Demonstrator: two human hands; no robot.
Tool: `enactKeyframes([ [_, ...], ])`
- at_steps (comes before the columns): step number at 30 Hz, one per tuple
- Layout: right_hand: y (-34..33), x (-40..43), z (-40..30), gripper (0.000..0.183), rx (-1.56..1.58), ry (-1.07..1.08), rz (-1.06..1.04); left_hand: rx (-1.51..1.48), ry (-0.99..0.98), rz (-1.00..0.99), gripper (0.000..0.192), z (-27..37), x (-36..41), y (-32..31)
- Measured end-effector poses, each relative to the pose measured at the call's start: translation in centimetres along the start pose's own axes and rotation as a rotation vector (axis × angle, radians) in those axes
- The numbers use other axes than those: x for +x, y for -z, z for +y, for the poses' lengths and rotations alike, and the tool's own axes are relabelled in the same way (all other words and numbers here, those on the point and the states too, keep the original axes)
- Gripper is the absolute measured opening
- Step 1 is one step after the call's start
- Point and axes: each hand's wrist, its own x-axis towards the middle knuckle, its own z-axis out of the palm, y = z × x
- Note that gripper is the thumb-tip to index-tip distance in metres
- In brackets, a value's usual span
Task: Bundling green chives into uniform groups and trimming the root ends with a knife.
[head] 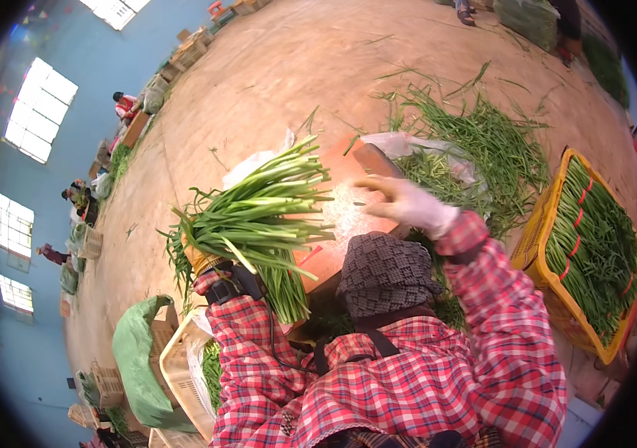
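Observation:
A large loose bunch of long green leafy stalks [273,207] lies across my left hand [200,255], which wears an orange glove and is mostly covered by the leaves. The pale cut ends point right over an orange board [346,207]. My right hand [399,204], in a pale glove and slightly blurred, is over the right part of the board, fingers apart, holding nothing. Another bundle of the stalks [284,291] lies below the held bunch, at the board's near left edge. A red strip [311,253] rests on the board.
Right stands a yellow plastic crate [539,269] of bundles tied with red bands. Leaf scraps [492,140] and a clear plastic bag [408,144] lie beyond the board. Lower left are a beige crate [184,386] and a green sack [139,364]. Several people are farther off.

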Motion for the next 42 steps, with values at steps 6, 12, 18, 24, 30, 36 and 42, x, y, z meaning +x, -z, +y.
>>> enactKeyframes([
  [6, -7.1, 6.0, -3.2, 0.049, 0.629, -0.036, -0.173, -0.379, 0.125, -0.039, 0.041, 0.3, -1.1, 1.9],
  [12, -11.3, 5.0, -2.2, 0.031, 1.079, -0.036, 0.024, -1.080, 0.260, -0.263, 0.020, 0.9, -1.7, -0.3],
  [18, -5.1, 1.1, 2.4, 0.023, 0.450, -0.039, 0.071, -0.895, 0.152, 0.086, 0.020, 2.3, -4.5, -4.7],
  [24, 6.7, -2.1, 3.6, 0.023, -0.699, -0.157, 0.549, -0.873, 0.078, 0.194, 0.019, 3.1, -4.1, -6.3],
  [30, -1.0, 2.2, -9.4, 0.033, -0.062, 0.209, 0.000, -0.909, 0.157, 0.249, 0.019, 3.4, -4.6, -8.7],
  [36, -8.5, 6.6, -14.6, 0.035, 0.566, -0.003, -0.084, -0.904, 0.106, 0.174, 0.019, 4.1, -5.0, -9.8],
  [42, -9.1, 6.3, -12.7, 0.016, 0.625, 0.157, -0.090, -0.898, 0.063, 0.145, 0.023, 4.6, -5.3, -10.6],
])
